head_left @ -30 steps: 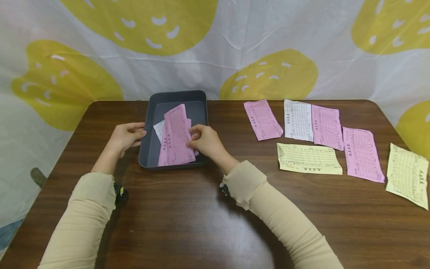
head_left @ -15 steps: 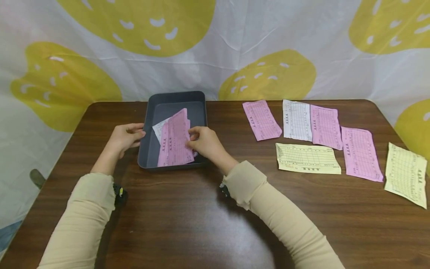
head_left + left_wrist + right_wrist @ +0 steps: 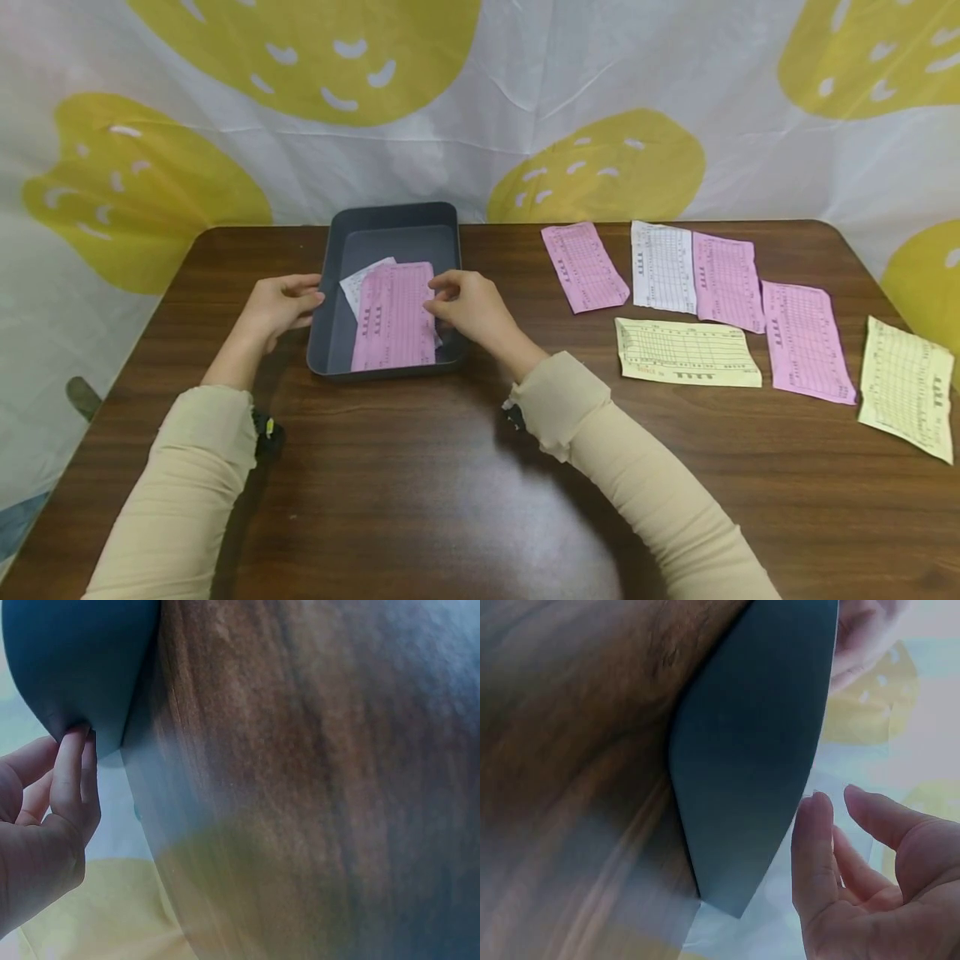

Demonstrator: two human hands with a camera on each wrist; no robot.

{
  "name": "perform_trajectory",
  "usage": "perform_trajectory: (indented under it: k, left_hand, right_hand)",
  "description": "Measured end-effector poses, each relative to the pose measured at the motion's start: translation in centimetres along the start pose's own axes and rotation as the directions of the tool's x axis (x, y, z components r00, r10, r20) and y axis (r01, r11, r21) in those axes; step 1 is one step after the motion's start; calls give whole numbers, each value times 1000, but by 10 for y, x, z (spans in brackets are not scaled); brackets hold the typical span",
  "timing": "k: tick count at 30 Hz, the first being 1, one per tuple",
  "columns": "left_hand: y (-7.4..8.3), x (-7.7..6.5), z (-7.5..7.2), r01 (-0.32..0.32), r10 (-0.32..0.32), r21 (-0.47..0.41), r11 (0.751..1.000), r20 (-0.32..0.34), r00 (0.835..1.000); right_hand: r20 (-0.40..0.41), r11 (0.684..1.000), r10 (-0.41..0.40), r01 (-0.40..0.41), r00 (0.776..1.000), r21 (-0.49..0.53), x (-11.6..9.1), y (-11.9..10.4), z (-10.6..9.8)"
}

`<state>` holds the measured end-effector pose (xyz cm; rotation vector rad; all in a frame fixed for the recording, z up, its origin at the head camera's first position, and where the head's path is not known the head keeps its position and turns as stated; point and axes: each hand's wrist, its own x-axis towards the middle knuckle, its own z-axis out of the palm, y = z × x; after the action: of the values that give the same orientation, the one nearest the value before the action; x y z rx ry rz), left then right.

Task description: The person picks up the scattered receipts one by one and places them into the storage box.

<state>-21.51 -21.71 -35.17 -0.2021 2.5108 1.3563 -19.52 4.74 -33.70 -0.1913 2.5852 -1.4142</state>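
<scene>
A dark grey tray (image 3: pixel 405 242) stands near the table's back edge, left of centre in the head view. Pink printed paper slips (image 3: pixel 397 321) lie overlapped in it, with a white slip (image 3: pixel 354 285) showing from underneath. My left hand (image 3: pixel 276 310) pinches the tray's left rim between thumb and fingers; the left wrist view has its fingertips against the outer wall (image 3: pixel 82 667). Over the tray's right rim hovers my right hand (image 3: pixel 474 307), close beside the top pink slip. Thumb and index fingertips stand apart with nothing between them in the right wrist view.
Right of the tray, several slips lie spread on the brown wooden table (image 3: pixel 420 483): pink slips (image 3: pixel 585 267), a white slip (image 3: pixel 663 268), a yellow slip (image 3: pixel 688 353) and another yellow slip (image 3: pixel 907 390) near the right edge. A patterned curtain (image 3: pixel 450 158) hangs behind.
The top pink slip has turned and settled flat over the pink one below. My right hand has let go of it and drawn slightly right. The left hand has kept its place.
</scene>
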Motion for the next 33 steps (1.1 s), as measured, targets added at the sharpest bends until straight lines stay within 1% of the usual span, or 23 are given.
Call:
perform_trajectory:
  k: [3,8,12,18,25,30,33]
  left_hand:
    - [0,0,0,-3,3,-6,1000,1,1000]
    - [1,-1,0,-7,7,-13,1000,1,1000]
    - [1,-1,0,-9,9,-18,1000,1,1000]
    - [0,0,0,-9,9,-28,1000,3,1000]
    - [0,0,0,-4,4,-28,1000,1,1000]
    - [0,0,1,-2,2,-30,1000,0,1000]
    - [0,0,1,-2,2,-35,999,2,1000]
  right_hand:
    - [-31,999,-4,5,1000,45,1,2,-8]
    - [-107,993,-12,25,994,114,3,8,-25]
    - [-149,990,-9,30,989,140,6,14,-43]
    - [-197,991,27,1,980,137,7,28,-73]
    - [-249,994,69,-47,966,95,6,50,-106]
    - [-263,990,111,-83,958,117,3,66,-126]
    - [-274,988,122,-92,954,121,1,76,-136]
